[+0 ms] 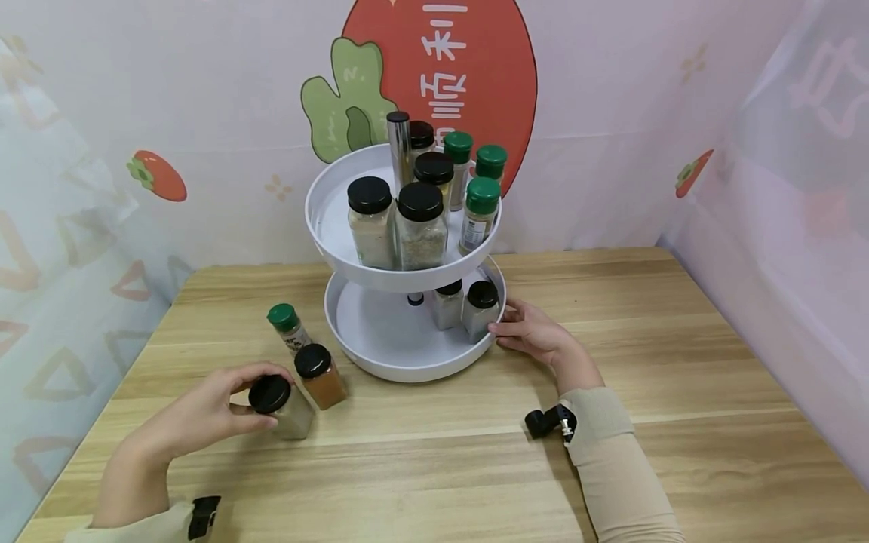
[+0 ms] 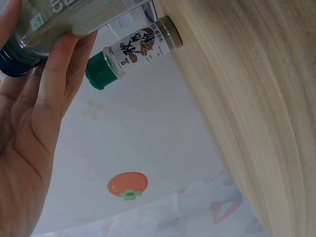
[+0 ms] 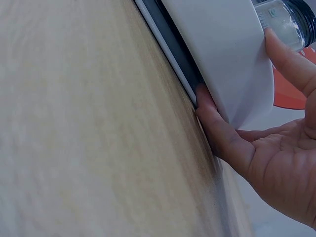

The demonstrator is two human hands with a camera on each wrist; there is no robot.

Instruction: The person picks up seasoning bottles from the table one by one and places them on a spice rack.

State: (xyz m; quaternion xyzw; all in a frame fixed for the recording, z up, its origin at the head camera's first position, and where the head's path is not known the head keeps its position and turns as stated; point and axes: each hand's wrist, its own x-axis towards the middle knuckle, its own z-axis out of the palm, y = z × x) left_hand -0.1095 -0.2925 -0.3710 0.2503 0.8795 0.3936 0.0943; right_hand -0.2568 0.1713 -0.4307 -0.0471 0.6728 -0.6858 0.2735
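Observation:
My left hand (image 1: 207, 411) grips a square clear spice jar (image 1: 296, 415) with a black lid, its thumb and fingers around the upper part. In the left wrist view the jar (image 2: 74, 19) shows pale contents. Just beyond it stand a black-lidded jar of orange-brown spice (image 1: 326, 387) and a green-capped shaker (image 1: 288, 326). My right hand (image 1: 539, 335) holds the rim of the lower tray (image 1: 407, 372) of a white two-tier rack. In the right wrist view the thumb lies on the tray wall (image 3: 227, 54), the fingers beneath it. Two black-lidded jars (image 1: 479, 313) stand on this tray, near that hand.
The upper tray (image 1: 400, 280) carries several black-lidded jars (image 1: 421, 226), green-capped shakers (image 1: 478, 215) and a tall silver cylinder with a black top (image 1: 399, 151). A printed cloth (image 1: 237, 113) hangs behind the wooden table (image 1: 434, 467) and at both sides.

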